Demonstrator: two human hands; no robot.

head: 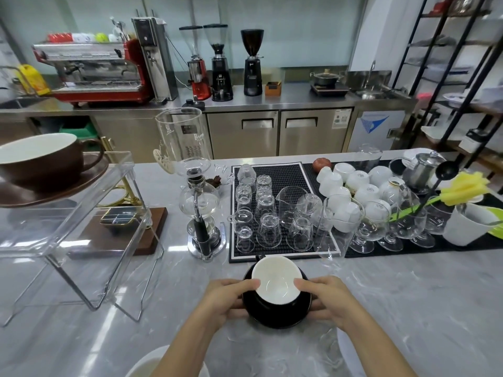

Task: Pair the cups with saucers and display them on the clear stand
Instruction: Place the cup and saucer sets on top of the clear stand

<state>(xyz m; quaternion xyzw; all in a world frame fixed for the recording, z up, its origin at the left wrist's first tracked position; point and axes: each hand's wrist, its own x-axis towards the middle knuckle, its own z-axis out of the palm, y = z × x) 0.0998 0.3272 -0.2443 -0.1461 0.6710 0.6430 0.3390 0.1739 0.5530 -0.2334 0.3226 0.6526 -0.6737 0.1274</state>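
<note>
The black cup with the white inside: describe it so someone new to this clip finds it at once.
On the grey marble counter, look just in front of the black rubber mat of upturned glasses. There the left hand and right hand hold a black cup on a black saucer. Its neighbours are clear glass; the other dark cup is brown.

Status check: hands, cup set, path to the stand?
Left hand and right hand both gripping black cup on black saucer. Brown cup already atop clear stand. Counter between looks unobstructed.
</note>
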